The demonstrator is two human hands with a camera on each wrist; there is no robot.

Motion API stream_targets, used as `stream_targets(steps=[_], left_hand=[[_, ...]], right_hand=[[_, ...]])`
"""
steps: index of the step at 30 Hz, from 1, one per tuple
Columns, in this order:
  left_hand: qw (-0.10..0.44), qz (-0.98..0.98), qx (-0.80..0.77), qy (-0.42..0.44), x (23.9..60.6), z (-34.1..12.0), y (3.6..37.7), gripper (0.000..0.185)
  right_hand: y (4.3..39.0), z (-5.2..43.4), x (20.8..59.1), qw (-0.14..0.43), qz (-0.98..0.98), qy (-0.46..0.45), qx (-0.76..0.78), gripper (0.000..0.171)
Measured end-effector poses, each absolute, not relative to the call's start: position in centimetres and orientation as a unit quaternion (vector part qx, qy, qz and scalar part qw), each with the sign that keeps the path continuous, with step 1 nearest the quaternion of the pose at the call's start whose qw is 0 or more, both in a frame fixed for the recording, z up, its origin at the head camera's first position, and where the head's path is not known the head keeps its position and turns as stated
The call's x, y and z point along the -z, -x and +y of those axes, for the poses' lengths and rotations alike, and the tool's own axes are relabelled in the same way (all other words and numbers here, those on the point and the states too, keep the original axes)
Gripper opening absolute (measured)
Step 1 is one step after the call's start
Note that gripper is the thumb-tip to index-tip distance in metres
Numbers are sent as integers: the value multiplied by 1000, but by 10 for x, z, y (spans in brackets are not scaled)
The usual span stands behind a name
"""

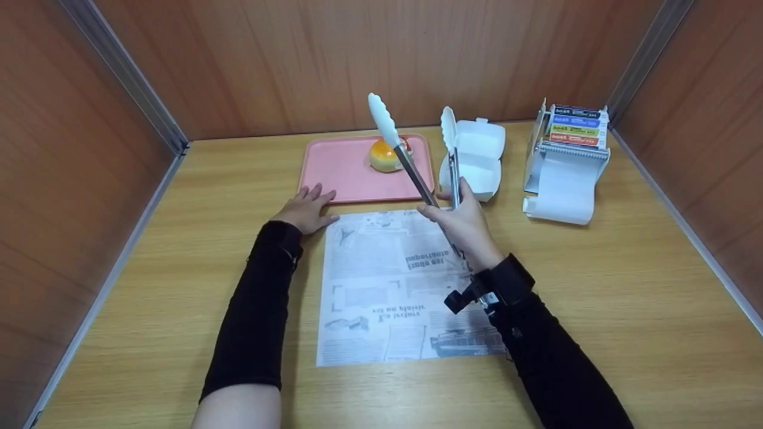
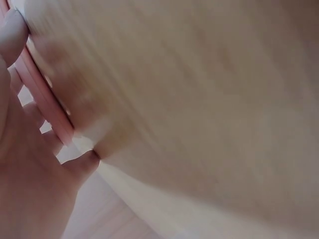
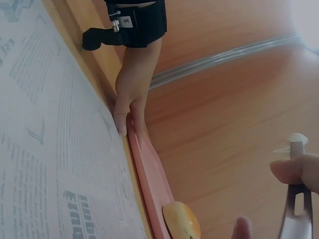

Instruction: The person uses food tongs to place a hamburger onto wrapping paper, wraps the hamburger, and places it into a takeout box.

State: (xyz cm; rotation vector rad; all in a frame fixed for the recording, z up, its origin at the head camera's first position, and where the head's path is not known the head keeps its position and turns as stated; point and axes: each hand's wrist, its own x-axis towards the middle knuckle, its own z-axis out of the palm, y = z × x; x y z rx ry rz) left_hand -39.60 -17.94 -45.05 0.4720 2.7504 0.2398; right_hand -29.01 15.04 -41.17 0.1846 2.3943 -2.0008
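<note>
My right hand (image 1: 468, 229) grips a pair of metal tongs (image 1: 411, 170) with white scalloped tips. The tongs' arms are spread apart, raised over the printed paper sheet (image 1: 369, 286), with nothing between the tips. At the near left corner of a pink tray (image 1: 334, 170) my left hand (image 1: 303, 211) lies with its fingers spread, the fingertips touching the tray's rim. On the tray's right side sits a glossy round bun (image 1: 384, 156), with something red and white at its right, partly hidden by the tongs. In the right wrist view, the bun (image 3: 180, 219) shows at the bottom edge.
Right of the tray, a white hinged food box (image 1: 480, 170) stands with its lid up. Farther right is a metal dispenser (image 1: 533, 149) with a white paper roll (image 1: 563, 196) and several coloured labelled strips (image 1: 575, 125). Wood-grain panels (image 1: 381, 59) enclose the table's back and sides.
</note>
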Motion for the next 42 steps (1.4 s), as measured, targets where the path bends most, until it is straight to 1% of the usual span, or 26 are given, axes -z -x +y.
stream_targets(steps=[4, 9, 12, 15, 19, 22, 27, 31, 37, 42], left_hand=[[173, 968, -82, -160, 460, -181, 401, 73], [179, 966, -92, -163, 468, -182, 403, 75], [183, 965, -93, -165, 468, -182, 402, 75], [181, 965, -95, -166, 461, -182, 400, 73], [175, 967, -86, -163, 450, -177, 397, 72], [172, 969, -79, -161, 446, -172, 397, 72], [170, 968, -85, -165, 448, -170, 397, 73], [178, 967, -87, -163, 450, -169, 397, 73], [173, 968, -89, -159, 446, -171, 394, 72], [173, 968, -90, -161, 447, -176, 392, 73]], right_hand=[[293, 160, 410, 0, 778, -44, 626, 85], [297, 174, 406, 11, 818, -34, 574, 87], [306, 179, 399, 22, 851, -30, 525, 76], [318, 179, 391, 49, 875, -29, 481, 67], [335, 177, 386, 94, 894, -34, 438, 66], [346, 173, 391, 111, 901, -48, 416, 65], [357, 163, 403, 133, 912, -68, 383, 52], [361, 157, 410, 134, 919, -66, 364, 44], [366, 149, 414, 123, 924, -82, 353, 46], [370, 143, 409, 124, 930, -79, 337, 43]])
